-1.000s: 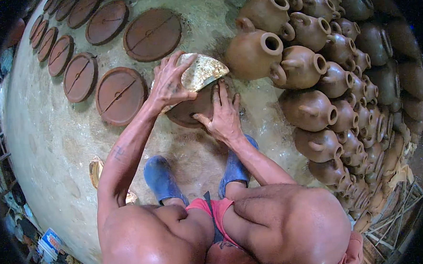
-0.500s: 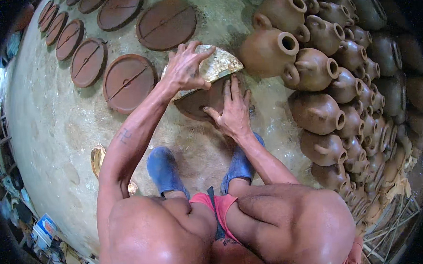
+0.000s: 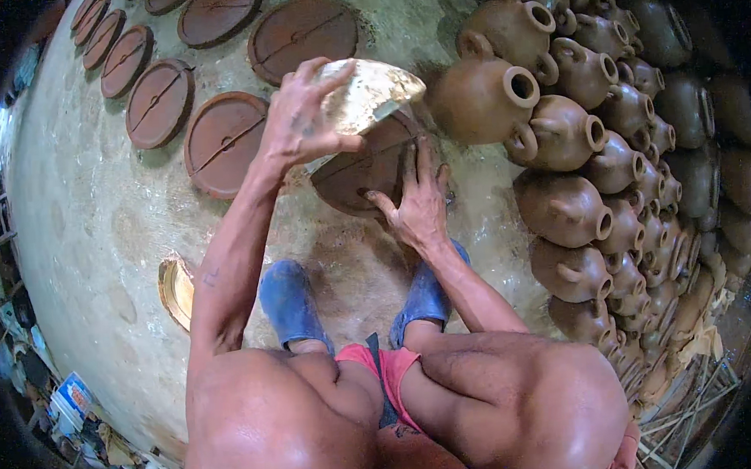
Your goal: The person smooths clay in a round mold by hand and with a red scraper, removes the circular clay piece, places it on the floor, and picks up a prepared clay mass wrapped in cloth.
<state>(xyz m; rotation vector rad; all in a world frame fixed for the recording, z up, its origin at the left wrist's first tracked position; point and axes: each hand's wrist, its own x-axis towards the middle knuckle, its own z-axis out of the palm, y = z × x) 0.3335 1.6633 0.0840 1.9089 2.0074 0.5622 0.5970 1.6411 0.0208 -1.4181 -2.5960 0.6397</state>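
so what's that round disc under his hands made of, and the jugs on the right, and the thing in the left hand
The disc looks like damp unfired clay: matte brown, with a scored line across it. The jugs look like the same clay, dull and unglazed. The piece in the left hand, a pale curved scraper, could be gourd shell or clay-crusted metal; I cannot tell which.

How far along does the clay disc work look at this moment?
Done: several round brown clay discs lie finished on the pale floor, and rows of brown clay jugs stand at right. In hand: the left hand holds a pale flat scraper over the current disc, which the right hand steadies. Left: finishing this disc's surface.
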